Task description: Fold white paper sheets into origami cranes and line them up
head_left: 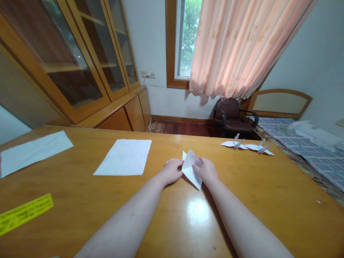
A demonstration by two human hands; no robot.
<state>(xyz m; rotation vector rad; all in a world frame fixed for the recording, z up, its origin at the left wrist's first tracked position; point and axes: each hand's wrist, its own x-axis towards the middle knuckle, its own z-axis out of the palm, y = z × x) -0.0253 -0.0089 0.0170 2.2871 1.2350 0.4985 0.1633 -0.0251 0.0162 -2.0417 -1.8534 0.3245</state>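
Observation:
A partly folded white paper [191, 170] lies on the wooden table [80, 200] just ahead of me, with a pointed flap raised. My left hand [172, 171] is closed on its left edge, fingers curled onto the fold. My right hand [207, 170] pinches its right side, fingertips pressed on the raised flap. Both forearms reach in from the bottom of the view.
A stack of white sheets [124, 157] lies to the left of my hands, another white sheet [32, 151] at the far left, a yellow label [24, 213] near the front left. Two folded paper cranes [248, 145] sit at the back right. A chair [231, 116], a bed [303, 143] and cabinets [88, 61] stand beyond.

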